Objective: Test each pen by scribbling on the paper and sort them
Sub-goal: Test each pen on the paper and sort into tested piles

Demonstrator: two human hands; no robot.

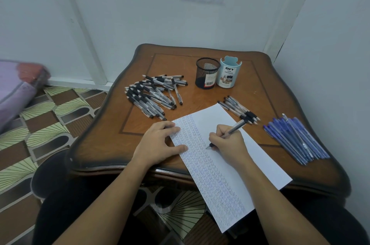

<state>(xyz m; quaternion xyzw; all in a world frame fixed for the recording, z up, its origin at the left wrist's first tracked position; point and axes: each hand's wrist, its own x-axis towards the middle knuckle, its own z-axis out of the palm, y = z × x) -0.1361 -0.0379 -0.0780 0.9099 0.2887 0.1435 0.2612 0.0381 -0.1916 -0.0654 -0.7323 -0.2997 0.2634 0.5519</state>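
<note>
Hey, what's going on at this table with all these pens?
A person is testing pens one at a time. The right hand grips a clear pen with its tip on the paper, and the left hand presses the sheet's left edge flat. Scribbles cover the paper's left part. On the table lie a large pile of black-grip pens, a small group beside the paper, and a pile of blue pens to the right.

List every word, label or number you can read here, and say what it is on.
"DIY": pale blue desk organizer.
"DESK ORGANIZER": same label, just below.
Barcode stickers on the organizer and black mesh pen cup: too small to read.
Scribbles on the paper: no readable words.
</note>
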